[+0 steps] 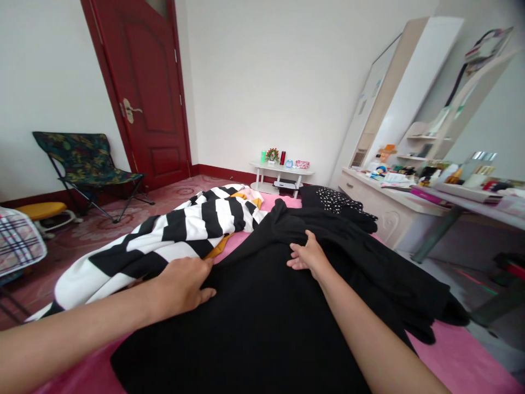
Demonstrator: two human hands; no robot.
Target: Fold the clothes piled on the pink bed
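Note:
A large black garment (262,323) lies spread over a pink bed cover (463,361). My left hand (182,284) rests on the garment's left edge, fingers curled against the cloth beside a black-and-white striped garment (164,241). My right hand (307,256) lies flat on the black cloth further up, fingers stretched out toward the left. A black dotted piece (338,201) lies at the far end of the bed.
A folding chair (82,164) and a dark red door (143,93) stand at the left. A small white table (281,172) with bottles is by the far wall. A cluttered dresser (394,197) with a mirror lines the right side.

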